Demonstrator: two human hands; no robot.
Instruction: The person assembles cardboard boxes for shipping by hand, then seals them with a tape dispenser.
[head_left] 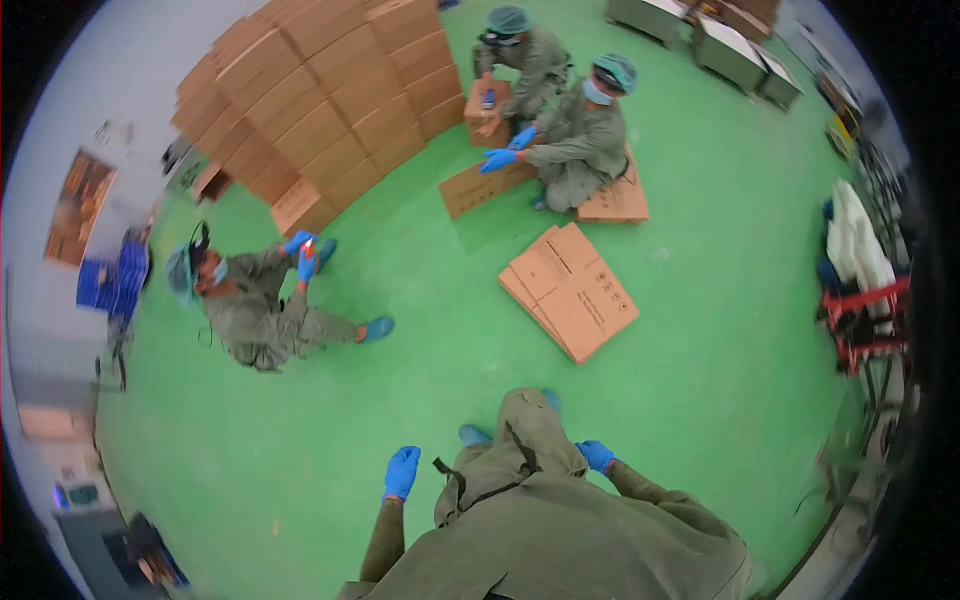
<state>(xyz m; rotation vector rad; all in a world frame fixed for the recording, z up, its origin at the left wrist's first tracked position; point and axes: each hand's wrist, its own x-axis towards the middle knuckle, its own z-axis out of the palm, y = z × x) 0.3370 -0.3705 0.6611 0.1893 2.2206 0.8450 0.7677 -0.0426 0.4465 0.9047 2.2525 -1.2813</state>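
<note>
My left hand (402, 472), in a blue glove, hangs apart from my body on the left, its fingers curled in with nothing visible in them. Close beside my right thigh is my right hand (597, 456), also blue-gloved and loosely closed; no object shows in it. In front of my feet, flattened cardboard boxes (578, 290) lie stacked on the green floor (450, 400). Both of my hands are well away from this stack.
A tall wall of cardboard cartons (330, 100) stands at the back. One co-worker (270, 305) stands left, holding a small item. Two more, a crouching person (590, 135) and a person (535, 65) behind, handle cardboard. A red-framed cart (865, 300) stands right.
</note>
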